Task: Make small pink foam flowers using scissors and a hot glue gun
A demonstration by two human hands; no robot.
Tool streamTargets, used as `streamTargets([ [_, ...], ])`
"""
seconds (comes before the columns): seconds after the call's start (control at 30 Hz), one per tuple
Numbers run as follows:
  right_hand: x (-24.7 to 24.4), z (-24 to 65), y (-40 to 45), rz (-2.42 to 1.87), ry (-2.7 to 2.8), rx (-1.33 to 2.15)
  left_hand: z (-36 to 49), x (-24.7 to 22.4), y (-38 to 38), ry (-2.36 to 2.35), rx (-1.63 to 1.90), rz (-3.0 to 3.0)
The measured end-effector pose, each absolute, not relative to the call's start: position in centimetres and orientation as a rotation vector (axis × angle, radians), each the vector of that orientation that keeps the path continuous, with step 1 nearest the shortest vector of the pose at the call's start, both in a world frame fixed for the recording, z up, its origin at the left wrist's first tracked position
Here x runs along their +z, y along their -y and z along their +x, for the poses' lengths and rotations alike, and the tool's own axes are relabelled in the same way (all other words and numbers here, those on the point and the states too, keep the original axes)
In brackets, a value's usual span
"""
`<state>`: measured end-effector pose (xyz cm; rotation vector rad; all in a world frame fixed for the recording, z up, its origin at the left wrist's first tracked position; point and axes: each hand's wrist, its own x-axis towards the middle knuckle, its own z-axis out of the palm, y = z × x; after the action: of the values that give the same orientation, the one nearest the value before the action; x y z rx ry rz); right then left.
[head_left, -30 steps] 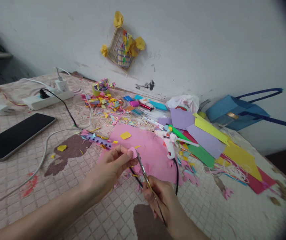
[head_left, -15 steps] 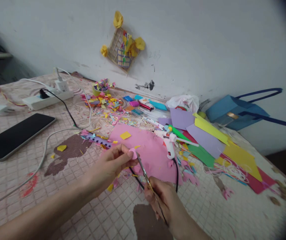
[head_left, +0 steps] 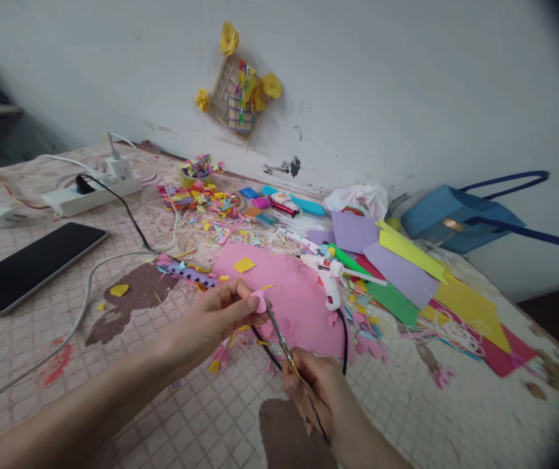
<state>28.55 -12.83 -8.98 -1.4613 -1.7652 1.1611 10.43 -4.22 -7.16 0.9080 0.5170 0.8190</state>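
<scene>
Between thumb and fingertips, my left hand (head_left: 221, 312) pinches a small pink paper piece (head_left: 259, 301). My right hand (head_left: 316, 384) is closed around a pair of scissors (head_left: 284, 345), whose blades point up and left to the edge of that piece. Both hands are above the near side of a large pink sheet (head_left: 279, 273). A yellow paper square (head_left: 244, 264) lies on the sheet, and a white glue gun (head_left: 327, 277) rests on its right part.
On the left are a black phone (head_left: 35, 267), a power strip (head_left: 94, 197) and cables. Paper scraps (head_left: 206, 198) heap at the back. Coloured sheets (head_left: 401, 273), white string (head_left: 448, 332) and a blue bag (head_left: 465, 218) are on the right.
The whole view has shifted very slightly. Both hands keep nearly the same pose, with the scissor blades still at the pink piece.
</scene>
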Motion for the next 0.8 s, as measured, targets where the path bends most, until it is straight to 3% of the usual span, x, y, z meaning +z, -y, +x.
streamTargets([
  [0.8, -8.79, 28.35, 13.17, -1.419, 1.655, 1.271, 10.42, -7.10, 4.30, -0.537, 0.742, 0.966],
])
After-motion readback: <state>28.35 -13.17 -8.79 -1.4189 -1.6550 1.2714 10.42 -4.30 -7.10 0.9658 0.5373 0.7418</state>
